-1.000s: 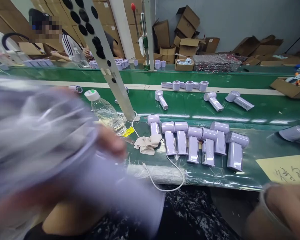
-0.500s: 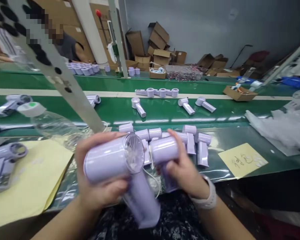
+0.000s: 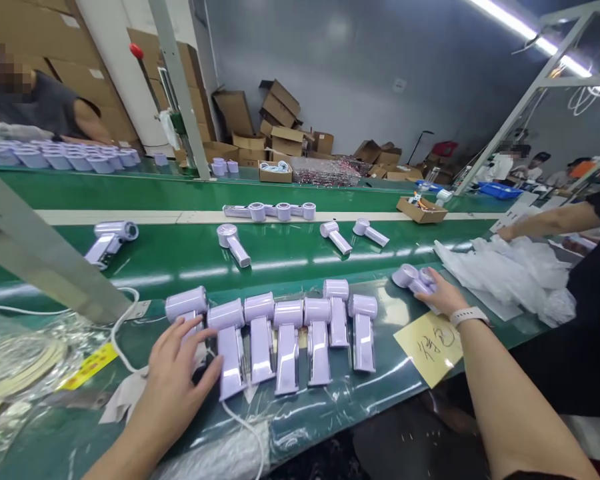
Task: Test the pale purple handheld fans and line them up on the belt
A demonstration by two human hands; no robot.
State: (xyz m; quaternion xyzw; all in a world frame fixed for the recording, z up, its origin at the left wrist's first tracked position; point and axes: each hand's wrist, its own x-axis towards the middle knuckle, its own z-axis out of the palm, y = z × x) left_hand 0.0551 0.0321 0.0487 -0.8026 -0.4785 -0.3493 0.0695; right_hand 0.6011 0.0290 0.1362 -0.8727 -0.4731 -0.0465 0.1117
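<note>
Lilac plastic lies under both hands. The left hand (image 3: pixel 177 370) is open, its fingers spread and slightly bent over the leftmost device (image 3: pixel 186 304) of the near row; whether the fingertips press on it is hard to tell. The right hand (image 3: pixel 444 295), with a pale wristband (image 3: pixel 469 315) behind it, has its fingers curled around a lilac device (image 3: pixel 414 277) at the far side of the green tabletop (image 3: pixel 340 407). Partly covered as that is, it could be one piece or two close together.

Right of the leftmost device stretch six more devices (image 3: pixel 287 347), side by side, heads away from the wearer and handles towards the wearer. A yellow sheet (image 3: pixel 427 350) with handwriting lies just below the right hand, and white plastic bags (image 3: pixel 520 273) are heaped to its right, under another person's arm (image 3: pixel 555 221). By the left hand are a crumpled tissue (image 3: pixel 123 398) and a white cable (image 3: pixel 245 425). Beyond, four separate devices (image 3: pixel 234 245) rest on the green belt (image 3: pixel 290 257).
</note>
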